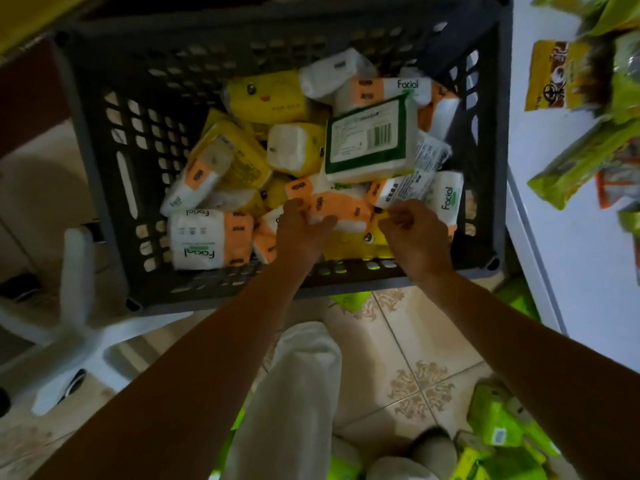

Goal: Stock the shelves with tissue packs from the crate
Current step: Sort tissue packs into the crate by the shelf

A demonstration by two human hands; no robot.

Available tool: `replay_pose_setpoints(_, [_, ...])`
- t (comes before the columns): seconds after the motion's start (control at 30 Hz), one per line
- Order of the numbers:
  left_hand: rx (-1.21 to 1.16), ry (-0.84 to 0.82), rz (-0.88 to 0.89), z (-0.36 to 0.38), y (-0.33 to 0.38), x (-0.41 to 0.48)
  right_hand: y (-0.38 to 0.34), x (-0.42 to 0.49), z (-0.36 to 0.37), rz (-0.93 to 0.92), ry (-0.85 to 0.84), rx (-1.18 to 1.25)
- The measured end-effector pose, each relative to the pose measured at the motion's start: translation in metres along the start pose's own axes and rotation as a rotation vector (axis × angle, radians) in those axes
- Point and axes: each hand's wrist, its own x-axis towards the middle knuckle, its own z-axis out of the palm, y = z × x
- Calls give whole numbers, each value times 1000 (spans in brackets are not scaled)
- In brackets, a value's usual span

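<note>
Looking down, I see the crate (104, 161) filling the upper middle of my view, heaped with tissue packs in yellow, orange-and-white and green trim. My left hand (301, 233) is inside it near the 6 o'clock wall, with its fingers (325, 221) curled round an orange pack (346, 213) lying on the heap. My right hand (415, 237) hovers just beside it at 3 o'clock, fingers bent inward. I cannot tell whether they pinch anything. A green-bordered pack (367, 140) lies tilted on top at 12 o'clock from the hands. A white shelf (561, 202) with green bags runs along 3 o'clock. More green packs (498, 434) lie on the tiled floor (408, 358) at 5 o'clock.
</note>
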Motion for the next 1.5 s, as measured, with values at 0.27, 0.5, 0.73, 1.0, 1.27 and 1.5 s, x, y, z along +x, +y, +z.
replay_pose_setpoints(0.27, [-20, 36, -13, -4, 16, -25, 1, -12, -9, -35, 35, 104])
replay_pose_setpoints(0.5, [-233, 60, -21, -48, 22, -59, -22, -35, -32, -226, -319, 114])
replay_pose_setpoints(0.73, [-406, 17, 18, -61, 49, -94, -41, -70, -46, -232, -553, 165])
replay_pose_setpoints(1.0, [-235, -2, 273, -54, 110, -171, -62, -120, -123, -343, -179, 224])
replay_pose_setpoints(1.27, [-191, -179, 532, -11, 213, -301, -79, -166, -285, -521, 326, 287])
replay_pose_setpoints(1.5, [-228, -179, 668, 42, 231, -416, -52, -247, -399, -593, 483, 446])
